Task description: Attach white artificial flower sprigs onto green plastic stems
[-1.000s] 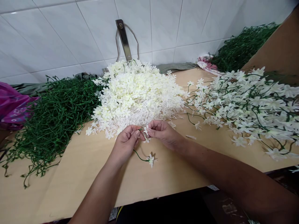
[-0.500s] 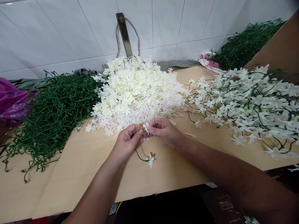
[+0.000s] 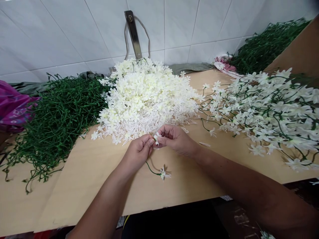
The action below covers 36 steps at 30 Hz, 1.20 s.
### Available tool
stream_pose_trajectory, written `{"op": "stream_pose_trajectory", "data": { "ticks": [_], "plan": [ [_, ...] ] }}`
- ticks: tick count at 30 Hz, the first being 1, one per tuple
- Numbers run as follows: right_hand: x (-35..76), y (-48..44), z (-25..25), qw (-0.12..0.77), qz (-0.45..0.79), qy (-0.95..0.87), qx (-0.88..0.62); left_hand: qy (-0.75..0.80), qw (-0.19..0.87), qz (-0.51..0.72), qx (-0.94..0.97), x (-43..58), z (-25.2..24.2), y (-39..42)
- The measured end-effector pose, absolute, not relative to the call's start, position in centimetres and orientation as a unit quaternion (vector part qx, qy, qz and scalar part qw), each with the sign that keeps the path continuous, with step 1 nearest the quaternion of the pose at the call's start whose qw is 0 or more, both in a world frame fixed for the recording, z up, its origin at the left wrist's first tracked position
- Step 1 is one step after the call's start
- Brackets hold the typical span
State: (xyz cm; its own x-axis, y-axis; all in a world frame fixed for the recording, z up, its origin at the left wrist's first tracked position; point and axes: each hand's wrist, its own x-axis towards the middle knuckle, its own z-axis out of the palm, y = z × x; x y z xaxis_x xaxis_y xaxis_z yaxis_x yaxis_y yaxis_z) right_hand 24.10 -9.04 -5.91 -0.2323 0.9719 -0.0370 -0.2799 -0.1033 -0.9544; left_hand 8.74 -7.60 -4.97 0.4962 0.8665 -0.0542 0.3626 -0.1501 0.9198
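My left hand (image 3: 142,146) pinches a green artificial stem, most of it hidden by the fingers. From below that hand a curved piece of stem (image 3: 151,168) comes out, with a white flower (image 3: 162,173) at its end. Between both hands sits a small white artificial flower (image 3: 157,137), held at its edge by the closed thumb and fingers of my right hand (image 3: 174,139). Just beyond the hands rises a heap of loose white blossoms (image 3: 147,89), with pale thread-like stamens (image 3: 149,124) along its near side.
To the left lies a pile of green stems (image 3: 62,113), beside a purple bag (image 3: 15,106). Assembled white flower sprays (image 3: 269,109) spread over the right side. More green stems (image 3: 269,46) are piled at the back right, near a cardboard panel (image 3: 296,53). Brown board (image 3: 94,192) covers the table.
Both hands stay together at nearly the same spot. The flower hanging below my left hand has swung slightly right and turned, showing its stamens. The pinched blossom has turned a little.
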Motion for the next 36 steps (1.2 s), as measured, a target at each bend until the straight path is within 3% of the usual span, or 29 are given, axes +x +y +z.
{"op": "stream_pose_trajectory", "data": {
  "ticks": [13, 21, 26, 36],
  "plan": [
    [24.7, -8.8, -6.4, 0.455, 0.662, -0.475, -0.358, 0.368, 0.506, 0.236, 0.744, 8.4, -5.4, -7.2],
    [24.3, -9.2, -6.6, 0.434, 0.564, -0.558, -0.427, 0.366, 0.515, 0.207, 0.747, 8.1, -5.1, -7.2],
    [24.0, -9.4, -6.2, 0.430, 0.569, -0.566, -0.413, 0.353, 0.540, 0.222, 0.731, 8.3, -5.1, -7.3],
    [23.9, -9.6, -5.6, 0.413, 0.607, -0.568, -0.373, 0.320, 0.487, 0.229, 0.780, 7.9, -4.4, -7.7]
  ]
}}
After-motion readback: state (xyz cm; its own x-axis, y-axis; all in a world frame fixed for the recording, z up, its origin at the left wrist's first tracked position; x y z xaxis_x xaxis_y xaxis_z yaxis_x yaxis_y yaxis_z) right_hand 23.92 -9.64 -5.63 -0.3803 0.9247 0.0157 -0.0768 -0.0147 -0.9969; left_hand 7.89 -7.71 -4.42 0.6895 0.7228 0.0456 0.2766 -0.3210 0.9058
